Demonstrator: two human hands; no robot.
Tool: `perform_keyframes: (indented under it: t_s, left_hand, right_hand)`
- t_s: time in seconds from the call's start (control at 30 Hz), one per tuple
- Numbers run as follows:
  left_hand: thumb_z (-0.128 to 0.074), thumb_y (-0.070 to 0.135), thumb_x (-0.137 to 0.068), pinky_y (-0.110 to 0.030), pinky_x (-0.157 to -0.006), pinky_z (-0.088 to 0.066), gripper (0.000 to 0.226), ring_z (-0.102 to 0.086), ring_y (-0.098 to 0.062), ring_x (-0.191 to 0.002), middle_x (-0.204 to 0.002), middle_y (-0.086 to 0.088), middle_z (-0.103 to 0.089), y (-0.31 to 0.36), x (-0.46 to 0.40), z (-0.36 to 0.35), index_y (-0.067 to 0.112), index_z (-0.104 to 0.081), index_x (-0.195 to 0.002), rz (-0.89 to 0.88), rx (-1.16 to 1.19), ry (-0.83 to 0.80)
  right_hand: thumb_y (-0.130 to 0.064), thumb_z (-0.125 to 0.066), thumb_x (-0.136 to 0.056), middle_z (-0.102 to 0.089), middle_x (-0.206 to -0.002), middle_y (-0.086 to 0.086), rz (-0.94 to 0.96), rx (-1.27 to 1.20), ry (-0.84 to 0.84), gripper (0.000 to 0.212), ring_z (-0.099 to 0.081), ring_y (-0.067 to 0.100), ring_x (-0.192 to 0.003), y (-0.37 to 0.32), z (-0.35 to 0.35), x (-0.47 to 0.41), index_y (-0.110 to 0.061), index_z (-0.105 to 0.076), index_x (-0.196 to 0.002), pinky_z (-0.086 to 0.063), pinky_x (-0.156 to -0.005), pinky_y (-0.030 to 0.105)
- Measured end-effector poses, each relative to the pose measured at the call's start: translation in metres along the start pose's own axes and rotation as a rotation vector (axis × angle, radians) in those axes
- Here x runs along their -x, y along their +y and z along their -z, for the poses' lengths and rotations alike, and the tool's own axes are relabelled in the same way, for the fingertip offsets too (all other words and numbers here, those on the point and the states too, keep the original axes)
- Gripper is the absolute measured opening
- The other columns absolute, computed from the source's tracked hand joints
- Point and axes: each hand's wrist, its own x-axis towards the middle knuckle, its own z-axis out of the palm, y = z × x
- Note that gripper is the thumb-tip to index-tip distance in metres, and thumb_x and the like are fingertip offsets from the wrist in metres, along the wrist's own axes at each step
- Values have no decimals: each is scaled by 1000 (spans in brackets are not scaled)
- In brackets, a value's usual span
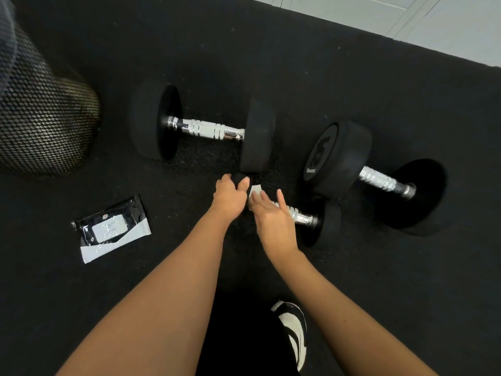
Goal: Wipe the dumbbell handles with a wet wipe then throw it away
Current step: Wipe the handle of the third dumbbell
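Down on the black rubber floor (271, 77), speckled and grainy, lie three dumbbells with round matte rubber heads and shiny ridged chrome handles. The nearest, small dumbbell (311, 221) is the landmark. The left hand (230, 195) is clenched around its dark left head. The right hand (273, 221) lies on its handle with fingers loosely spread, pressing a crumpled white wet wipe (255, 190) that peeks out beyond the fingertips; whether it truly grips cannot be told. Beyond the small dumbbell to the left rests a large dumbbell (203, 126); just to its right sits another dumbbell (376, 175), its end face printed with lettering too blurred to read. Far left of it lies a glossy black-and-white wipes pack (111, 230), label unreadable, and a black mesh bin (46, 123).
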Motion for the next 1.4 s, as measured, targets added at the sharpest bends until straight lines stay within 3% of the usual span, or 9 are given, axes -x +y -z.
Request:
perform_keyframes:
  t_s: [0.53, 0.63, 0.77, 0.83, 0.93, 1.07, 1.17, 1.27, 1.4]
  left_hand:
    - [-40, 36, -98, -40, -105, -33, 53, -39, -31, -130, -144, -14, -35, -1, 1, 1, 6, -31, -141, -17, 0, -6]
    - [-40, 36, -98, -41, -105, -34, 52, -40, -32, -128, -142, -14, -37, -1, 1, 2, 6, -33, -139, -16, 15, -12]
    - [-41, 37, -97, -44, -107, -34, 54, -40, -32, -128, -143, -14, -37, -2, 0, 1, 6, -31, -141, -12, 20, -13]
    - [-41, 38, -97, -45, -107, -34, 55, -40, -33, -128, -142, -14, -37, -2, -1, 1, 7, -31, -142, -9, 17, -15]
    - [-40, 37, -98, -44, -107, -34, 54, -40, -32, -128, -141, -14, -38, -2, -2, 1, 7, -31, -142, -11, 3, -10]
    - [-40, 37, -98, -43, -108, -33, 55, -39, -32, -130, -143, -14, -36, -2, -2, 1, 7, -30, -143, -13, 5, -11]
    - [-41, 37, -97, -43, -106, -35, 53, -42, -32, -127, -140, -14, -39, -4, -3, 1, 7, -34, -140, -16, 16, -8]
    - [-41, 37, -97, -42, -105, -36, 51, -43, -31, -125, -138, -13, -41, -4, -3, 0, 8, -35, -139, -13, 24, -8]
    - [-41, 37, -98, -41, -103, -37, 50, -44, -31, -124, -137, -13, -42, -4, -3, 0, 8, -36, -138, -15, 26, -6]
  right_hand:
    - [15, -75, -57, -73, -95, 10, 20, -135, -52, 42, -70, 24, -92, 22, 14, 3, -5, -71, -94, -43, -97, 51]
    - [13, -59, -76, -72, -93, 12, -252, -225, -66, 34, -68, 33, -90, 39, 24, -3, -6, -69, -102, -43, -102, 42]
    - [-1, -49, -89, -67, -86, 20, -414, -305, -151, 25, -63, 36, -78, 47, 40, -8, -5, -66, -108, -50, -69, 39]
    - [-7, -49, -91, -68, -91, 19, -380, -293, -238, 27, -64, 36, -82, 41, 37, -7, -11, -66, -111, -51, -71, 41]
    - [4, -50, -86, -67, -112, 10, -328, -271, -287, 44, -63, 31, -99, 35, 28, -5, -18, -61, -123, -49, -90, 36]
    - [25, -61, -61, -71, -103, 16, -165, -229, -108, 52, -69, 32, -92, 43, 23, 12, -3, -70, -105, -42, -96, 43]
    - [20, -52, -74, -67, -114, 13, -284, -232, -164, 53, -63, 31, -105, 44, 29, 9, -8, -64, -117, -38, -104, 34]
    - [14, -52, -78, -68, -108, 11, -292, -254, -217, 47, -63, 30, -97, 29, 31, -3, -11, -64, -117, -50, -87, 35]
    - [25, -68, -51, -74, -88, 13, -114, -226, -106, 48, -72, 30, -79, 28, 23, 8, -2, -72, -91, -54, -79, 48]
